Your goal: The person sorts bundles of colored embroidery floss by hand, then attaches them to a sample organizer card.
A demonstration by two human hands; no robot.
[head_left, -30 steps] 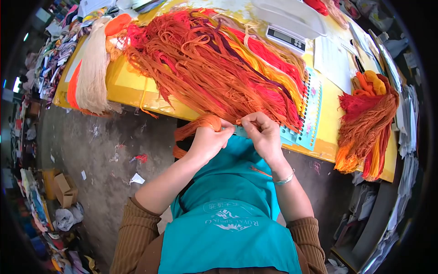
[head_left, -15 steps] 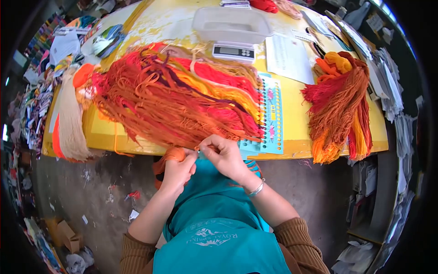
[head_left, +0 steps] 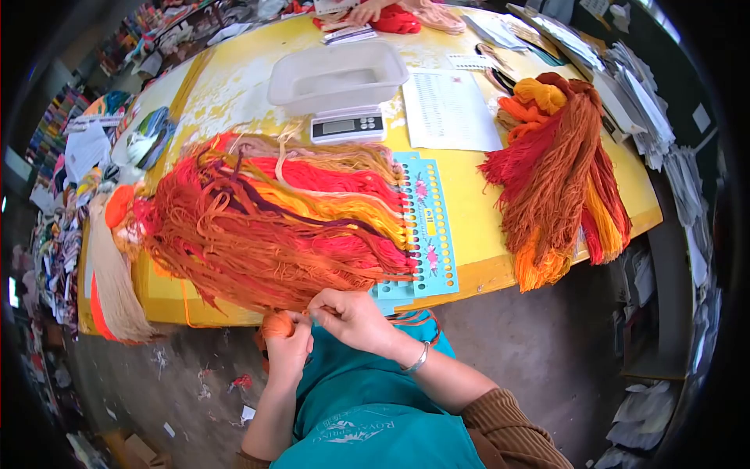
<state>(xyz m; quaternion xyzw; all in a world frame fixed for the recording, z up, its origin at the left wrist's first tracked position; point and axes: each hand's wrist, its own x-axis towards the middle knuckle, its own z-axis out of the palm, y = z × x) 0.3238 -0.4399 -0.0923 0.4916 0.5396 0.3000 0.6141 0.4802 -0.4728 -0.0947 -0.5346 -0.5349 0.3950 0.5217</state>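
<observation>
Near the table's front edge, my left hand [head_left: 287,344] is closed round a bundle of orange thread [head_left: 278,325]. Close beside it on the right, my right hand [head_left: 350,319] is pinched at the thread, its fingertips almost touching the left ones; the exact strand between them is too small to make out. Just beyond both hands lies a wide spread of red, rust, yellow and purple threads [head_left: 258,227], whose right ends run to the holes of a turquoise punched card [head_left: 431,227]. A second turquoise card [head_left: 394,291] shows partly beneath it.
Behind the threads are a digital scale [head_left: 348,127], a clear plastic tub [head_left: 337,78] and a printed sheet [head_left: 449,109]. Red and orange skeins [head_left: 555,172] hang over the right edge, pale ones [head_left: 113,273] over the left. Another person's hand [head_left: 371,11] is at the far edge.
The view has shifted, so the table and my hands appear lower and further left. Another person's hand now shows at the far edge. My hands keep nearly the same hold.
</observation>
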